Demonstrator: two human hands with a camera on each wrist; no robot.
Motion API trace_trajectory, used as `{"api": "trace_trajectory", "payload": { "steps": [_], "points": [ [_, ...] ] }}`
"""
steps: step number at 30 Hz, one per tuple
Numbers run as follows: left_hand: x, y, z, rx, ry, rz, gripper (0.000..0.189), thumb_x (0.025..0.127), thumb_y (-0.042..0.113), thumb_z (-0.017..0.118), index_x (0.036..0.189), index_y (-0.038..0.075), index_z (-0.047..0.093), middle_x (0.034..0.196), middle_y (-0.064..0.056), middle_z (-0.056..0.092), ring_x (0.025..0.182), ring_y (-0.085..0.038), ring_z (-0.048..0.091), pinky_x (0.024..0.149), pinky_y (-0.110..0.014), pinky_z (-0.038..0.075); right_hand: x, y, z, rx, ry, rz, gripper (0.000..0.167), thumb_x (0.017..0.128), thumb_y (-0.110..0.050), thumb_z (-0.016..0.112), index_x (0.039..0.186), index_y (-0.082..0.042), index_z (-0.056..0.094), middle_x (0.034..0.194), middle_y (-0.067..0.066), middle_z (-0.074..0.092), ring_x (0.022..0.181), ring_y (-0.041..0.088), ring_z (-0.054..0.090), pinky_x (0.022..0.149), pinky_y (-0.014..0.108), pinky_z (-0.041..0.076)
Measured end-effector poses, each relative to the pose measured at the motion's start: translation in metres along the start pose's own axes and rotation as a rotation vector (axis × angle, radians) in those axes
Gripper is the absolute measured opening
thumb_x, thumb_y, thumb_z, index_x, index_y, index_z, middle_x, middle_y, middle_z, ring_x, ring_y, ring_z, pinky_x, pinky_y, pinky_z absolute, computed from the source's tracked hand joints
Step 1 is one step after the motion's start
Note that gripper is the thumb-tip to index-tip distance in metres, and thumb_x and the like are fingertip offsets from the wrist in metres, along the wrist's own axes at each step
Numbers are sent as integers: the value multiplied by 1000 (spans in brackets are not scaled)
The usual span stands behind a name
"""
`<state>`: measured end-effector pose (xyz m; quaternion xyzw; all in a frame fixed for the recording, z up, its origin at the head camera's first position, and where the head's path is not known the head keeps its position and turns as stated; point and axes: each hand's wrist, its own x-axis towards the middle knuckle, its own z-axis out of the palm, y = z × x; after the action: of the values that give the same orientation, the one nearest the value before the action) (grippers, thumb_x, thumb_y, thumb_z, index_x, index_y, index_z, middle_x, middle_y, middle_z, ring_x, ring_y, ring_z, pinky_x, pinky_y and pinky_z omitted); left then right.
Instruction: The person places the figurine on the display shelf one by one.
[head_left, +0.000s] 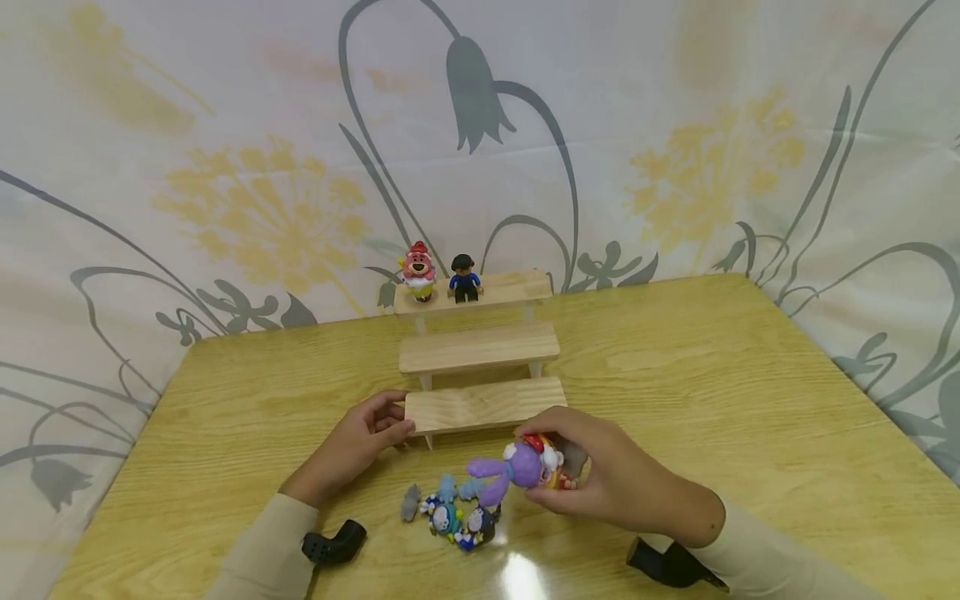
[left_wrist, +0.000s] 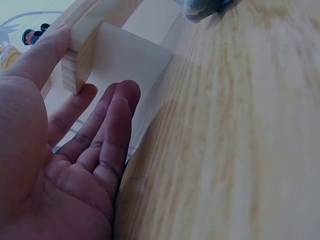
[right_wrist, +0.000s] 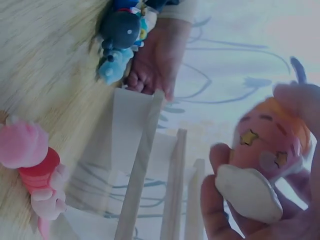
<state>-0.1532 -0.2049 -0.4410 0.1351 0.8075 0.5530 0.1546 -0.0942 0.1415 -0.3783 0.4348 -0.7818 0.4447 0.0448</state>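
My left hand (head_left: 366,433) is at the left end of a three-step wooden display stand (head_left: 480,404). In the left wrist view its thumb lies over the end of the lowest board (left_wrist: 80,70) and the index fingertip touches from below, pinching it. The other fingers extend below the board. My right hand (head_left: 600,467) grips a toy figurine (right_wrist: 270,145) in front of the stand's right end. From above, the figurine shows a purple top with long ears (head_left: 525,464); the right wrist view shows its pink face, star-shaped eyes and white base. Fingers hide part of it.
Several small figurines (head_left: 444,518) cluster on the wooden table (head_left: 675,375) before the stand. A pink and red figurine (right_wrist: 40,170) lies near the right hand. On the top step stand a pink bear figurine (head_left: 419,271) and a black-capped toy figure (head_left: 465,279). Behind hangs a floral cloth (head_left: 600,125).
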Motion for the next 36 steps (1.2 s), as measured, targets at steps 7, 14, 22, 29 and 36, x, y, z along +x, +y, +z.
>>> {"api": "trace_trajectory", "payload": {
  "steps": [7,14,22,29,36],
  "points": [
    [-3,1,0,2,0,-8,62,101,25,61,149,-4,36,120,-21,57,97,-17,65,79,-26,55,1,0,-4,196,65,123,48,89,-3,74,133,-11,57,107,6,67,66,0,59,63,23,55],
    [-2,1,0,-1,6,-1,61,102,25,61,150,-3,36,121,-21,58,97,-16,65,79,-26,55,3,-1,-11,326,62,284,40,96,-4,65,135,-6,55,112,15,59,69,7,54,55,26,50],
    [-1,0,-1,7,6,5,60,102,24,61,149,-4,36,121,-22,58,96,-15,65,79,-26,55,6,5,-18,567,57,356,37,105,-8,44,138,9,42,114,15,60,88,15,67,73,33,60],
    [-1,0,-2,-6,3,15,60,102,24,61,149,-4,36,121,-22,58,95,-14,65,79,-27,56,7,14,-21,931,72,359,38,107,-10,32,142,-2,43,109,7,69,81,12,65,73,28,58],
    [1,0,0,-17,-5,13,60,102,24,61,149,-4,36,121,-23,57,95,-16,65,79,-27,57,5,17,-22,948,117,416,34,106,-8,42,139,-12,35,99,1,68,71,10,61,62,24,48]
  ]
}}
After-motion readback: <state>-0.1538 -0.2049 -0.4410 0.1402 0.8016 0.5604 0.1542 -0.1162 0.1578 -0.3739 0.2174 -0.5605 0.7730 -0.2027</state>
